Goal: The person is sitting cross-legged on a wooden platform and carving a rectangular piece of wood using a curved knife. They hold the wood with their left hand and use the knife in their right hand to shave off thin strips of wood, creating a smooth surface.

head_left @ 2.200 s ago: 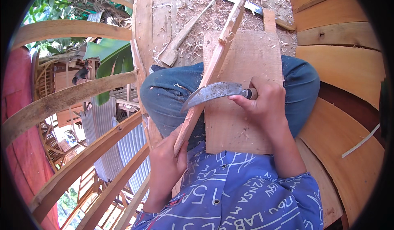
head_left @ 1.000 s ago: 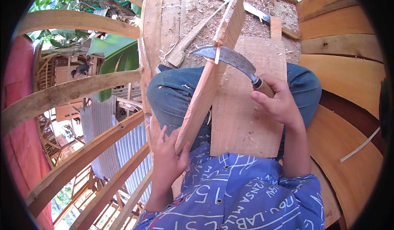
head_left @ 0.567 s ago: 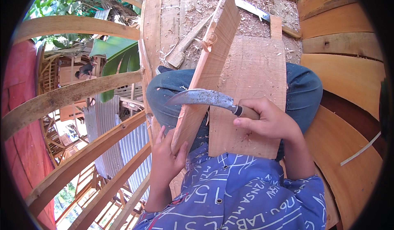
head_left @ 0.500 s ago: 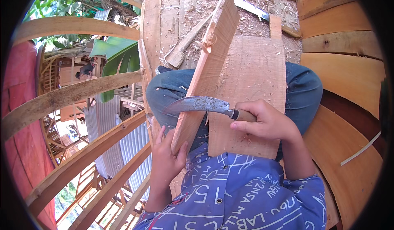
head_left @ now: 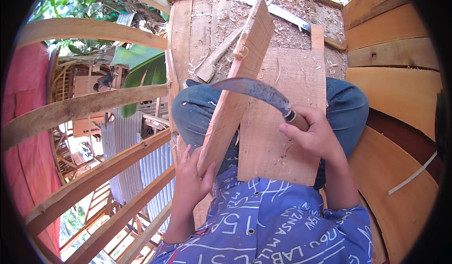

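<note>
A long wooden plank [head_left: 238, 92] is tilted up on its edge between my knees, its near end gripped by my left hand [head_left: 190, 177]. My right hand [head_left: 315, 132] is closed round the wooden handle of a knife with a curved, dark, stained blade [head_left: 256, 89]. The blade crosses over the upper edge of the plank; whether it touches cannot be made out. A curled shaving [head_left: 241, 52] clings to that edge farther up. Under my right hand, a wide flat board [head_left: 282, 156] lies across my lap, with a few shavings on it.
Wood shavings [head_left: 292, 33] litter the floor beyond my knees, around a long pale blade-like strip [head_left: 278, 13] and a wood offcut [head_left: 216, 59]. Slatted wooden rails [head_left: 99, 170] run along the left, above a drop to metal roofing. A plank wall [head_left: 391, 90] curves round the right.
The knife has lifted and turned, its tip now pointing farther up the plank. My right hand has shifted slightly right. My left hand keeps its hold, and the view has tilted a little.
</note>
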`<state>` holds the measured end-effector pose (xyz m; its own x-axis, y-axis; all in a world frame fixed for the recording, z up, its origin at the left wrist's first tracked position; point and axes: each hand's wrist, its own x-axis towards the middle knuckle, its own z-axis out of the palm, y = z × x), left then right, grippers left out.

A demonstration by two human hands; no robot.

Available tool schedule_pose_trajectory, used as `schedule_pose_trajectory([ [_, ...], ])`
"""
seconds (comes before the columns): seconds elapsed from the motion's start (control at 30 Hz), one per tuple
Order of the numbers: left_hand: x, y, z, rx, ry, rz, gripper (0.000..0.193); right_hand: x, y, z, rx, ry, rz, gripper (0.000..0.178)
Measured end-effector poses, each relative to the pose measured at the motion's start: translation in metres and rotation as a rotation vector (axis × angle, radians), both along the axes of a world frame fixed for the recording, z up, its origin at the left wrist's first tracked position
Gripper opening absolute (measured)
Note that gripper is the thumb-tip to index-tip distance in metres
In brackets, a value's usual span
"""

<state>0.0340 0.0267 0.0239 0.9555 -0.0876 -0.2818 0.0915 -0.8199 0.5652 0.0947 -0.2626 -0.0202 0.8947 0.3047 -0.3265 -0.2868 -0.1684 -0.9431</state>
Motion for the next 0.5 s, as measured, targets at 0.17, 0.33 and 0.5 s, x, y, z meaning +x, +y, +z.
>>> schedule_pose_trajectory([
  [0.17,-0.001,-0.009,0.006,0.029,0.012,-0.065,0.037,-0.016,0.022,0.001,0.153,0.089,-0.063,0.016],
  [0.33,-0.008,-0.024,0.009,0.026,0.036,-0.040,0.039,-0.023,0.019,-0.007,0.022,-0.090,0.088,0.018],
  [0.5,-0.011,-0.023,0.003,0.041,-0.049,-0.064,0.043,-0.029,0.006,-0.003,-0.273,-0.107,0.048,0.023],
])
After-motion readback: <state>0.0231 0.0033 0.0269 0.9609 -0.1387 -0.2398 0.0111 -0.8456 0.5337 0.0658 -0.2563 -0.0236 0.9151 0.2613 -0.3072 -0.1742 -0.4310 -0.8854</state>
